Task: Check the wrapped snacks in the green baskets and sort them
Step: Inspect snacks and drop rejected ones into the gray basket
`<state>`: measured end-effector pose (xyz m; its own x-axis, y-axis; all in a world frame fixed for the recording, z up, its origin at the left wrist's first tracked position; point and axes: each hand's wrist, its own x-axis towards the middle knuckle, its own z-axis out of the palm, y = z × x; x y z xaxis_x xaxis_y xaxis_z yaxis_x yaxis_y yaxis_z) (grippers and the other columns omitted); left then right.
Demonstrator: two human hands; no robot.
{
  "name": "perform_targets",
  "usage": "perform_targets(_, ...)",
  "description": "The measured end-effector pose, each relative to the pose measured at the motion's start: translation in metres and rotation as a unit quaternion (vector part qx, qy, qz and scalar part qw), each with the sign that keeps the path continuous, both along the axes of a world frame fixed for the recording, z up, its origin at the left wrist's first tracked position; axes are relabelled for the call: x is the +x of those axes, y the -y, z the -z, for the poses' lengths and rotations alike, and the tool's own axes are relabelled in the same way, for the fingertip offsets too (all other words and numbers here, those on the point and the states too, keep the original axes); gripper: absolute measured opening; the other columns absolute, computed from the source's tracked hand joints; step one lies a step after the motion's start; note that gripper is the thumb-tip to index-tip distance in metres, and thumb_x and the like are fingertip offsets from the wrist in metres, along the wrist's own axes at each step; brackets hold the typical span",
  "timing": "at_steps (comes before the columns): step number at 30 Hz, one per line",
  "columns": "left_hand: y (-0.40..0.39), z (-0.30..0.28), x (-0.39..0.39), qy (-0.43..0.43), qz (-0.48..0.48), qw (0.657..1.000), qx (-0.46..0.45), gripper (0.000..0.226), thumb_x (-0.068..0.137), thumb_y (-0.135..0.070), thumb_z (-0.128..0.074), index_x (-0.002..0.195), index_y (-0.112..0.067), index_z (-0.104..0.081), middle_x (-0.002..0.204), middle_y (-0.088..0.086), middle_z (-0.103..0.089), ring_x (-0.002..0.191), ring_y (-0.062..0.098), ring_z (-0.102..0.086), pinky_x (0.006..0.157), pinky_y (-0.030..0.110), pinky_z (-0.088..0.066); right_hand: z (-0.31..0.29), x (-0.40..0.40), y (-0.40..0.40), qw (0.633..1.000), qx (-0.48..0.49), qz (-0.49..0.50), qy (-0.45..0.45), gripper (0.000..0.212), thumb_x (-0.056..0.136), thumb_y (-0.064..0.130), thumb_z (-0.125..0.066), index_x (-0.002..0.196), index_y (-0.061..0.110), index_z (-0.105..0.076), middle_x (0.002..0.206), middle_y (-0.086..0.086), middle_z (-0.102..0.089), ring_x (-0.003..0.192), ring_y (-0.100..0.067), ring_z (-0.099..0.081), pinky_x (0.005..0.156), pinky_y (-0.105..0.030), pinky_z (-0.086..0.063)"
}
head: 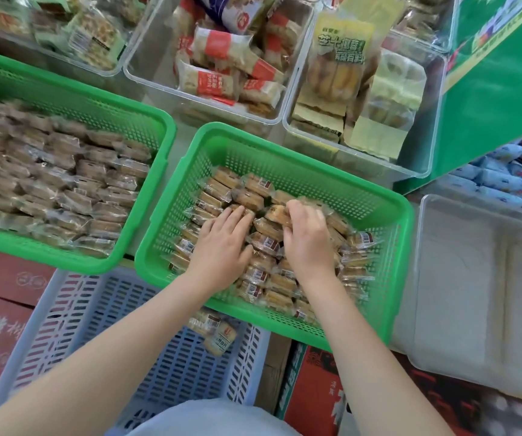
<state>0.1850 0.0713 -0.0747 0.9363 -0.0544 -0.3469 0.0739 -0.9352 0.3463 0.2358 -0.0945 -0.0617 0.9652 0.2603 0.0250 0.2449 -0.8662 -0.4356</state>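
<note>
Sorting under way: both hands work the right green basket (392,265), checking wrapped snacks (264,242) piled at its near side.
Left green basket (146,121): packed in neat rows, apparently the sorted lot.
Left hand (222,243): fingers straight, pressing flat on the packets.
Right hand (305,237): fingers curled over one packet at the pile's far edge.
Next move: likely lifting that packet clear for inspection.
Snacks: small brown cakes in clear, crinkly wrap, barcodes showing.
</note>
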Motion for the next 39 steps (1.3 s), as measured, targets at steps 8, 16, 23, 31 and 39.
perform_targets(8, 0.006, 0.005, 0.019, 0.108, 0.064, 0.992, 0.015, 0.061, 0.1, -0.047, -0.041, 0.158, -0.032, -0.028, 0.168, 0.007, -0.019, 0.156, 0.028, -0.01, 0.123, 0.05, -0.015, 0.013, 0.008, -0.002, 0.996, -0.035, 0.006, 0.085, 0.015, 0.088, 0.016, -0.07, 0.1, 0.007, -0.074, 0.101, -0.015, -0.058, 0.093, -0.03, -0.051, 0.077, -0.039, -0.046)
perform_targets(16, 0.006, 0.017, 0.025, 0.014, 0.131, 0.988, 0.08, 0.065, 0.1, -0.068, -0.013, 0.159, -0.045, 0.003, 0.168, 0.004, 0.017, 0.153, 0.026, 0.023, 0.123, 0.052, 0.014, 0.013, 0.043, 0.002, 0.998, -0.066, 0.003, 0.022, 0.021, 0.084, 0.017, -0.076, 0.1, 0.006, -0.067, 0.097, -0.011, -0.064, 0.093, -0.032, -0.058, 0.081, -0.041, -0.046)
perform_targets(23, 0.007, 0.016, 0.027, 0.003, 0.129, 0.988, 0.084, 0.065, 0.1, -0.069, -0.014, 0.159, -0.046, 0.002, 0.169, 0.005, 0.015, 0.154, 0.027, 0.02, 0.124, 0.053, 0.012, 0.018, 0.046, -0.002, 0.992, -0.121, 0.008, 0.031, 0.005, 0.08, 0.0, -0.073, 0.078, 0.001, -0.069, 0.079, -0.013, -0.062, 0.075, -0.034, -0.058, 0.064, -0.035, -0.047)
perform_targets(31, 0.009, 0.007, 0.031, -0.025, 0.132, 0.987, 0.085, 0.065, 0.1, -0.069, -0.017, 0.159, -0.046, 0.001, 0.169, 0.005, 0.014, 0.154, 0.027, 0.019, 0.124, 0.054, 0.01, -0.006, 0.052, 0.001, 0.996, -0.073, -0.01, -0.047, 0.013, 0.102, 0.013, -0.043, 0.106, 0.005, -0.053, 0.098, -0.013, -0.055, 0.081, -0.029, -0.05, 0.065, -0.035, -0.035)
perform_targets(39, 0.011, -0.049, 0.018, 0.038, -0.125, 0.962, -0.238, 0.07, 0.092, -0.048, -0.063, 0.15, -0.017, -0.04, 0.153, 0.003, -0.043, 0.142, 0.017, -0.035, 0.12, 0.04, -0.029, -0.085, 0.024, 0.012, 0.995, 0.087, -0.022, -0.05, 0.011, 0.103, 0.012, -0.039, 0.095, 0.01, -0.047, 0.084, -0.005, -0.05, 0.07, -0.021, -0.046, 0.059, -0.034, -0.034)
